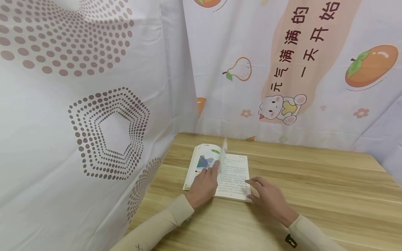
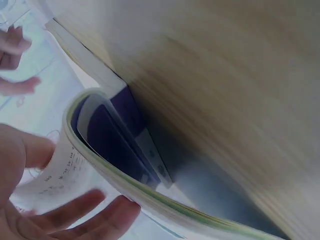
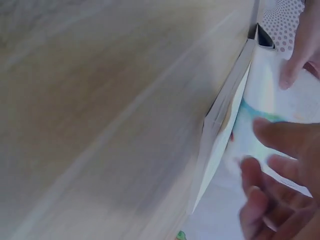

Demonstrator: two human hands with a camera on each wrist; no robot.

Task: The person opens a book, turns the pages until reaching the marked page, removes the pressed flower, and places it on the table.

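Note:
An open book (image 1: 233,179) lies on the wooden table, text on its right page and a coloured picture on its left. One blurred page (image 1: 222,157) stands up near the spine. My left hand (image 1: 203,186) is over the left half, fingers reaching beside the raised page. In the left wrist view, its thumb and fingers (image 2: 117,220) are spread apart over the curved pages (image 2: 150,187). My right hand (image 1: 271,198) hovers at the book's right edge, fingers loosely bent. Nothing shows between them in the right wrist view; whether they touch the paper I cannot tell.
The wooden table (image 1: 314,181) extends to the right of the book. A white curtain with brown dots (image 1: 94,139) hangs along the left side. Behind the table hangs a fruit-printed curtain (image 1: 220,104) with Chinese writing.

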